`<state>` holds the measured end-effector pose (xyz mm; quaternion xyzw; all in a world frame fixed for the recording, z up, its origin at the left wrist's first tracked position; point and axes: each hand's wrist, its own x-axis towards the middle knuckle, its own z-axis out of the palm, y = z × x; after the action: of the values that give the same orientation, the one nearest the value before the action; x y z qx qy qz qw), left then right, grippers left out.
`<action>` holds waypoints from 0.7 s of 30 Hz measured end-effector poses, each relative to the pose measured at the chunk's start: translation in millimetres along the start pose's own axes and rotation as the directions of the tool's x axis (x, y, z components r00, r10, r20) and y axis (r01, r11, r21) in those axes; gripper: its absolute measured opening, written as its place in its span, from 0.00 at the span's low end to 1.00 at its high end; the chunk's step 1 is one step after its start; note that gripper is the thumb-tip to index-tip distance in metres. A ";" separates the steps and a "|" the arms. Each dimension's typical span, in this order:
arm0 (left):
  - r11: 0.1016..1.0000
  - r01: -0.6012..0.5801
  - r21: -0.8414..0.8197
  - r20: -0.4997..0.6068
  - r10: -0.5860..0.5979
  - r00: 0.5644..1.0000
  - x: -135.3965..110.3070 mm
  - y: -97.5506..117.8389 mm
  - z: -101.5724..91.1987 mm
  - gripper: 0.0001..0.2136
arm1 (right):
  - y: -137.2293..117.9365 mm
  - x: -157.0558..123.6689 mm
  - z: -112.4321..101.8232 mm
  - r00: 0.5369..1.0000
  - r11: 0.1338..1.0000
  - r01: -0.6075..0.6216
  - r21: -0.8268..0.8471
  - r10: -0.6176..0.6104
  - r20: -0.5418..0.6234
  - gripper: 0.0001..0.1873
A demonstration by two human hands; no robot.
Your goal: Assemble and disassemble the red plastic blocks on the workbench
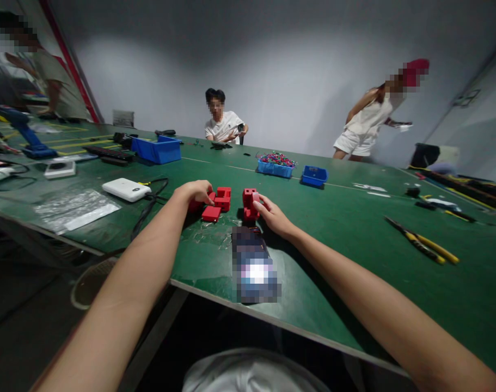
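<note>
My left hand (199, 191) is closed on a red block that its fingers partly cover. Just to the right of that hand sit another red block (224, 198) with a notched shape and a flat red piece (210, 213). My right hand (273, 214) grips the side of an upright red block (249, 202) with recesses in it, the fingertips pressed to its right face. A phone (251, 267), its screen blurred out, lies between my forearms near the table edge.
On the green table (333, 245) are yellow-handled pliers (427, 245), a white device (126, 189), a plastic bag (76, 209) and blue bins (157, 149), one with colourful small parts (277, 159). A cordless drill (27, 133) stands far left. Three people are beyond the table.
</note>
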<state>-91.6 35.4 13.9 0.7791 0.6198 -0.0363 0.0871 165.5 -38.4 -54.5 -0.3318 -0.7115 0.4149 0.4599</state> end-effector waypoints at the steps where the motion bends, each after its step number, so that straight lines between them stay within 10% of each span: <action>1: 0.999 0.037 0.018 -0.014 -0.037 0.999 -0.9 0.6 -0.1 0.24 | -0.1 -0.1 -0.1 1.000 1.000 -0.001 -0.006 0.001 -0.003 0.30; 12: 0.982 0.190 -0.008 -0.086 -0.190 0.978 2.8 -2.9 0.9 0.28 | -0.2 0.1 -0.2 1.000 1.000 -0.002 -0.004 0.002 0.002 0.29; 21: 0.916 0.314 -0.247 -0.335 -0.385 0.860 11.4 -10.4 4.7 0.31 | -1.7 -1.1 -1.4 1.000 1.000 -0.015 0.006 0.015 0.014 0.28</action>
<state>-98.8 47.7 6.4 0.6338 0.7570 0.1561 0.0299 167.0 -39.7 -53.0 -0.3330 -0.7111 0.4228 0.4525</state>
